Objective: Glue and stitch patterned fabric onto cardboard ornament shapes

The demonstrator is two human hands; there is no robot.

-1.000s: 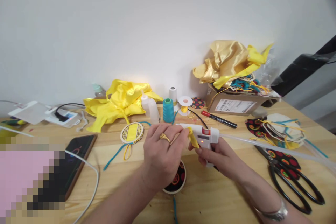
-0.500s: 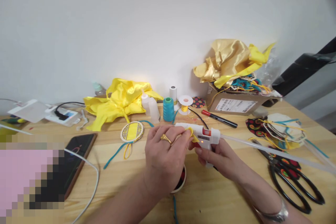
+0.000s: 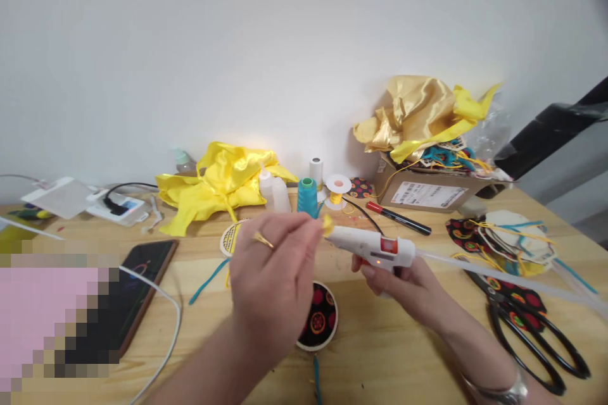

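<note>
Glue gun (image 3: pixel 363 244) up above the tabletop (image 3: pixel 380 361), front and centre, nozzle pointing left, an orange light glowing on its side! Our right hand (image 3: pixel 403 285) has it, fingers wrapped around the handle, and a long clear glue stick (image 3: pixel 479 270) runs out of its back end towards the right edge. Across from it, our left hand (image 3: pixel 273 285) pinches a small yellow scrap (image 3: pixel 327 225) between thumb and fingertips, right at the nozzle; whether the two touch, we cannot tell.

Below our left hand lies a round hoop (image 3: pixel 317 317), dark patterned cloth inside a pale rim, partly covered by the hand, with a blue strip (image 3: pixel 316 373) trailing towards us. Behind that same hand peeks a yellow round piece (image 3: pixel 229 240), mostly hidden.

Just beyond our fingers stands a teal thread cone (image 3: pixel 308 197), with a spool of yellow thread (image 3: pixel 337 197) beside it and a red-capped marker (image 3: pixel 401 218) lying further right. Over at the back right, gold cloth (image 3: pixel 420 104) heaps on a cardboard box (image 3: pixel 422 195). Black-handled scissors (image 3: pixel 494 299) rest by our right forearm, and on the far left we have a phone (image 3: pixel 142 307), crossed by a white cable (image 3: pixel 178 319).
</note>
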